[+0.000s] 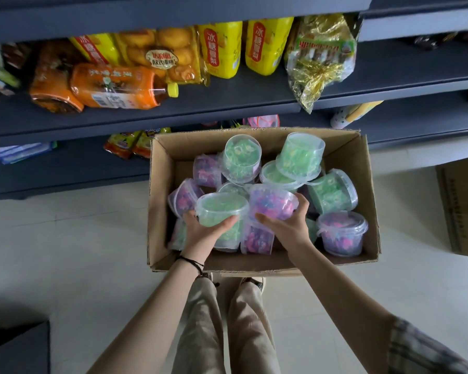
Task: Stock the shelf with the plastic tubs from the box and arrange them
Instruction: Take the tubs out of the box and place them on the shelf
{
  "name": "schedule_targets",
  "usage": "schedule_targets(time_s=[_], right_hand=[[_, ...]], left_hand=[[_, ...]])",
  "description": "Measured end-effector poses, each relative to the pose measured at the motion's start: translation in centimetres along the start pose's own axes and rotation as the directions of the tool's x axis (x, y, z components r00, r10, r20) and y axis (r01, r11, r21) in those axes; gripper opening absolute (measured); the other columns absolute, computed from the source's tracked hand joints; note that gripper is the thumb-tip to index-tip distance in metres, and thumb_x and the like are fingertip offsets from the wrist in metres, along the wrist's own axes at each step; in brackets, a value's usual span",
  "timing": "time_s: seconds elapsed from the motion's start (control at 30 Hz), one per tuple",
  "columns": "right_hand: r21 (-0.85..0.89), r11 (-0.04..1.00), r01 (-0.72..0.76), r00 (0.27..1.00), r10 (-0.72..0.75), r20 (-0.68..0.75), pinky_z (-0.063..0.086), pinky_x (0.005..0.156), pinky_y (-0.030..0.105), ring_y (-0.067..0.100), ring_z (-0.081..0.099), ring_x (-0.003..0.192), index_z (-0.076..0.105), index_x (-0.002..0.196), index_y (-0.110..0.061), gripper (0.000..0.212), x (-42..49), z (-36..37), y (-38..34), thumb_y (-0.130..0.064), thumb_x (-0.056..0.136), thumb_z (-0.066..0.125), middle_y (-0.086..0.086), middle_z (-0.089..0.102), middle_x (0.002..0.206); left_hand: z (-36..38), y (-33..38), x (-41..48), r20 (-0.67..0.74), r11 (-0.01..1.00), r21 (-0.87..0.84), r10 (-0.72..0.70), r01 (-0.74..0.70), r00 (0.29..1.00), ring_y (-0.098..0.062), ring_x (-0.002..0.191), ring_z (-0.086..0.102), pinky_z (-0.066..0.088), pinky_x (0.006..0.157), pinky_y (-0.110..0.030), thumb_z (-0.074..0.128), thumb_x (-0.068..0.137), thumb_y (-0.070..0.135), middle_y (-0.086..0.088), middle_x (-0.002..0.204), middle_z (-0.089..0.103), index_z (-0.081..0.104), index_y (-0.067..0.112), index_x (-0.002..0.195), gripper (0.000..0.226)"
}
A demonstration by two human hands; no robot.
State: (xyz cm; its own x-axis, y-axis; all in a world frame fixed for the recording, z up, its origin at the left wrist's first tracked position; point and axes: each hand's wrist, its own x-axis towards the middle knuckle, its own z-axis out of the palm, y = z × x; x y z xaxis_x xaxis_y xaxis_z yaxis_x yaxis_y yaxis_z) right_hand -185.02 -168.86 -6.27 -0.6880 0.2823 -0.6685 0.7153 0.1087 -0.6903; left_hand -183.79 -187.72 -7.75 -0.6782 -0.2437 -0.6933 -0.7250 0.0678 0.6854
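I see the cardboard box [160,211] on the floor [65,252] just before me, with the shelf [254,101] behind it. Plastic tubs [342,233] lie heaped inside the box. My left hand [206,233] holds the near-left tub [222,209]; my right hand [289,225] holds the neighbouring tub [272,202], touching it on the right. A bottle [114,87] lies on the shelf, behind and left of the box.

Orange bottle [114,86] on its side beside bagged buns [160,54]; yellow jugs [222,47] upright
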Motion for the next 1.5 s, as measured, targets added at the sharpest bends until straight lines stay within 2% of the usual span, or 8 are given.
schedule_targets(time_s=[0.17,0.3,0.43,0.63,0.77,0.93,1.17,1.5], right_hand=[[0.131,0.969,0.209,0.959,-0.229,0.167,0.059,0.078,0.034,0.022,0.060,0.108,0.025,0.135,-0.035,0.095,-4.1,-1.9,-6.1,-0.003,0.068,0.084,0.010,0.047,0.128],[0.160,0.894,0.418,0.862,-0.446,0.241,0.056,0.072,0.021,0.011,0.063,0.102,0.022,0.136,-0.027,0.094,-8.1,-2.4,-14.0,0.008,0.070,0.079,0.014,0.047,0.126],[0.113,0.782,0.613,0.740,-0.619,0.263,0.052,0.091,0.029,0.001,0.057,0.100,0.022,0.134,-0.034,0.097,-12.9,-1.4,-22.3,-0.004,0.067,0.086,-0.001,0.050,0.117],[0.242,0.618,0.748,0.532,-0.777,0.336,0.056,0.082,0.026,0.017,0.058,0.116,0.018,0.140,-0.032,0.105,-20.8,2.0,-32.0,0.000,0.066,0.084,0.008,0.045,0.132],[0.258,0.533,0.806,0.458,-0.837,0.299,0.055,0.091,0.036,0.019,0.053,0.122,0.022,0.129,-0.053,0.108,-25.6,6.4,-36.3,-0.028,0.050,0.092,0.006,0.042,0.136],[0.295,0.503,0.812,0.422,-0.856,0.298,0.051,0.086,0.017,0.010,0.049,0.123,0.014,0.136,-0.047,0.113,-29.9,13.4,-39.8,-0.013,0.061,0.091,-0.003,0.037,0.139],[0.314,0.525,0.791,0.489,-0.851,0.191,0.044,0.098,0.026,0.016,0.044,0.129,0.008,0.149,-0.031,0.110,-33.3,22.3,-43.3,-0.017,0.071,0.084,-0.003,0.035,0.143],[0.124,0.543,0.830,0.551,-0.833,-0.041,0.042,0.108,0.043,0.020,0.039,0.135,0.010,0.151,-0.028,0.118,-29.5,23.8,-47.9,-0.029,0.064,0.089,-0.001,0.034,0.149]], left_hand=[[-3.3,6.5,-4.7,-0.013,0.987,-0.103,0.126,-0.127,0.992,0.000,0.095,0.055,0.045,0.065,-0.004,0.086,0.070,0.027,0.006,0.107,0.053,0.040,0.010,0.121,0.070],[-7.2,13.2,-9.0,-0.058,0.937,-0.229,0.256,-0.262,0.965,-0.008,0.112,0.056,0.045,0.086,-0.019,0.086,0.033,0.067,0.001,0.122,0.056,0.041,0.016,0.125,0.114],[-12.0,19.9,-13.5,-0.119,0.842,-0.301,0.432,-0.447,0.894,0.001,0.107,0.059,0.049,0.085,-0.016,0.086,0.048,0.050,0.003,0.123,0.058,0.042,0.016,0.130,0.098],[-20.9,26.7,-18.8,-0.205,0.720,-0.349,0.566,-0.600,0.798,-0.014,0.113,0.062,0.054,0.087,-0.027,0.089,0.032,0.066,-0.006,0.129,0.058,0.041,0.014,0.134,0.123],[-27.3,29.7,-21.4,-0.275,0.644,-0.349,0.624,-0.681,0.731,-0.005,0.109,0.055,0.048,0.078,-0.016,0.089,0.036,0.052,0.007,0.123,0.051,0.026,0.027,0.136,0.121],[-36.4,32.0,-22.6,-0.301,0.603,-0.296,0.677,-0.741,0.671,-0.008,0.116,0.055,0.049,0.092,-0.029,0.085,0.040,0.048,0.008,0.127,0.054,0.037,0.032,0.135,0.107],[-44.9,35.4,-21.1,-0.348,0.569,-0.199,0.721,-0.798,0.600,-0.002,0.106,0.053,0.048,0.076,-0.018,0.089,0.063,0.015,0.011,0.119,0.050,0.036,0.030,0.127,0.084],[-43.8,41.0,-15.4,-0.289,0.600,-0.229,0.710,-0.767,0.642,-0.003,0.103,0.058,0.050,0.073,-0.017,0.088,0.064,0.025,0.006,0.116,0.055,0.036,0.024,0.127,0.082]])
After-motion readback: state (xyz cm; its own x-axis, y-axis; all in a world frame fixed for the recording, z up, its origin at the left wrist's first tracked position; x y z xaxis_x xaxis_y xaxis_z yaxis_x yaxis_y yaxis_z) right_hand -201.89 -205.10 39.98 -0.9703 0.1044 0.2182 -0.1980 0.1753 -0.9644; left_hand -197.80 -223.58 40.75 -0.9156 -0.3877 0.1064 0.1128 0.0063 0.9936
